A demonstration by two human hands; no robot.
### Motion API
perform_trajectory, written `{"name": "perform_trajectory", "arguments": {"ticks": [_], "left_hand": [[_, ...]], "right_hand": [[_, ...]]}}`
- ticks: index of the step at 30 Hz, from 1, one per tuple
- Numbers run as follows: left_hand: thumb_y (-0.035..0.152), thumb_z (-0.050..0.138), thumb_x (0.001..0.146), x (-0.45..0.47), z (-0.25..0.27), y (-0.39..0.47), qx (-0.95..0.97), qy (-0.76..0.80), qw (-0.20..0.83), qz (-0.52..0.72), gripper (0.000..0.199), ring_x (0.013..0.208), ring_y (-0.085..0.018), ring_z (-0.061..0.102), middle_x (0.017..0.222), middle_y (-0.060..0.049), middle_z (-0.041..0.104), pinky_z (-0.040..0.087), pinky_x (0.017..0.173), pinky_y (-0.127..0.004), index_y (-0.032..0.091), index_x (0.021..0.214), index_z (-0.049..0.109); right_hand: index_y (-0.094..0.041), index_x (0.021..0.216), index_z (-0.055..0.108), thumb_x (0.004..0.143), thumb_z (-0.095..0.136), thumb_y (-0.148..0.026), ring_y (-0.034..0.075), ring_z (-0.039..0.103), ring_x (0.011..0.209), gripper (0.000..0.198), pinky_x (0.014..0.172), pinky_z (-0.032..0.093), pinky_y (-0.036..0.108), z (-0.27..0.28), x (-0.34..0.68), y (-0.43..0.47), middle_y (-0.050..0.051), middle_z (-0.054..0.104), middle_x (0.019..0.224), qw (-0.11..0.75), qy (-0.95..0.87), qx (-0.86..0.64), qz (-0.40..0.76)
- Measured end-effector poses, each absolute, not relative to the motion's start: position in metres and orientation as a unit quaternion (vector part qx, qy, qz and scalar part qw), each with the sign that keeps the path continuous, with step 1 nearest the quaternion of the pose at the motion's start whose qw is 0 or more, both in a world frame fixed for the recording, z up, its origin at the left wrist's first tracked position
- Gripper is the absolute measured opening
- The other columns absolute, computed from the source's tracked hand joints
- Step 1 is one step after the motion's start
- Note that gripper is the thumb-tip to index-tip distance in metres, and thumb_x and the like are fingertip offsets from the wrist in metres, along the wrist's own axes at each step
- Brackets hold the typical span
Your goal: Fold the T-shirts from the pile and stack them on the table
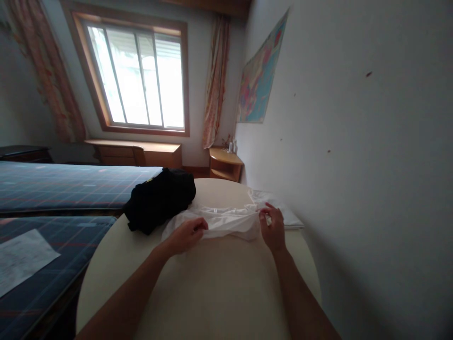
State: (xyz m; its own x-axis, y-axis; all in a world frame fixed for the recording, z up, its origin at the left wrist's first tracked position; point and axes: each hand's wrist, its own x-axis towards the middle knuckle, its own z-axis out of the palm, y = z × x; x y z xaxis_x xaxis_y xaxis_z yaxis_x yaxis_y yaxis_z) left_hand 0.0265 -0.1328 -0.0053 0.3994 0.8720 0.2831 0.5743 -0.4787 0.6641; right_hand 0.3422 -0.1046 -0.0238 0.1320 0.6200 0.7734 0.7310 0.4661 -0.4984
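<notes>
A thin white see-through cloth (230,226) is stretched sideways between my two hands above the round table, its far edge bunched and wrinkled. Whether it is a garment or a bag, I cannot tell. My left hand (189,233) grips its near left edge with curled fingers. At the right end, my right hand (273,225) pinches it between thumb and fingers. Just beyond my right hand lies a folded white cloth-like piece (292,218) against the wall side. A black bundle of fabric (161,196) rests on the table beyond my left hand.
The round cream table (219,293) stands close to the white wall (371,198) on my right. Two plaid mattresses (63,186) lie to the left, the nearer one with a paper sheet (26,255). A wooden corner shelf (226,157) and a desk (159,147) stand behind.
</notes>
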Motion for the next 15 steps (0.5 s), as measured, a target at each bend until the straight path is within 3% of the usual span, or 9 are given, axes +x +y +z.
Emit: {"name": "perform_trajectory", "arguments": {"ticks": [3, 6, 9, 11, 15], "left_hand": [[0.039, 0.051, 0.083, 0.025, 0.007, -0.143, 0.787, 0.369, 0.438, 0.229, 0.026, 0.058, -0.014, 0.056, 0.065, 0.001, 0.062, 0.042, 0.055, -0.023, 0.019, 0.086, 0.069], [0.049, 0.051, 0.089, 0.028, 0.007, -0.146, 0.765, 0.343, 0.518, 0.170, 0.037, 0.055, -0.014, 0.058, 0.061, -0.001, 0.064, 0.045, 0.055, -0.024, 0.017, 0.091, 0.071], [0.044, 0.053, 0.089, 0.037, -0.005, -0.143, 0.803, 0.400, 0.381, 0.222, 0.031, 0.067, -0.016, 0.064, 0.075, -0.004, 0.070, 0.049, 0.065, -0.027, 0.018, 0.093, 0.070], [0.038, 0.058, 0.087, 0.044, -0.017, -0.142, 0.840, 0.410, 0.255, 0.248, 0.026, 0.088, -0.020, 0.065, 0.097, -0.007, 0.071, 0.051, 0.081, -0.032, 0.020, 0.102, 0.070], [0.040, 0.070, 0.078, 0.056, -0.040, -0.144, 0.904, 0.341, 0.167, 0.197, 0.058, 0.130, -0.030, 0.046, 0.138, -0.009, 0.054, 0.037, 0.109, -0.044, 0.026, 0.132, 0.056]], "right_hand": [[-0.025, 0.080, 0.053, 0.085, 0.046, -0.041, 0.022, 0.063, 0.076, 0.019, 0.084, 0.049, 0.039, -0.017, 0.339, -0.122, 0.002, 0.063, 0.071, 0.531, -0.675, -0.512, 0.019], [-0.025, 0.084, 0.052, 0.088, 0.041, -0.047, 0.018, 0.058, 0.058, 0.025, 0.061, 0.047, 0.031, -0.015, 0.337, -0.133, -0.001, 0.058, 0.061, 0.551, -0.675, -0.479, 0.106], [-0.024, 0.087, 0.056, 0.091, 0.038, -0.050, 0.016, 0.056, 0.052, 0.032, 0.057, 0.046, 0.029, -0.015, 0.334, -0.133, -0.002, 0.057, 0.057, 0.542, -0.693, -0.453, 0.145], [-0.023, 0.086, 0.058, 0.092, 0.040, -0.049, 0.016, 0.058, 0.054, 0.032, 0.058, 0.046, 0.027, -0.016, 0.330, -0.128, -0.003, 0.059, 0.056, 0.504, -0.708, -0.468, 0.158], [-0.021, 0.090, 0.065, 0.090, 0.051, -0.043, 0.016, 0.064, 0.063, 0.027, 0.062, 0.049, 0.026, -0.023, 0.322, -0.117, 0.001, 0.068, 0.068, 0.391, -0.748, -0.503, 0.186]]}}
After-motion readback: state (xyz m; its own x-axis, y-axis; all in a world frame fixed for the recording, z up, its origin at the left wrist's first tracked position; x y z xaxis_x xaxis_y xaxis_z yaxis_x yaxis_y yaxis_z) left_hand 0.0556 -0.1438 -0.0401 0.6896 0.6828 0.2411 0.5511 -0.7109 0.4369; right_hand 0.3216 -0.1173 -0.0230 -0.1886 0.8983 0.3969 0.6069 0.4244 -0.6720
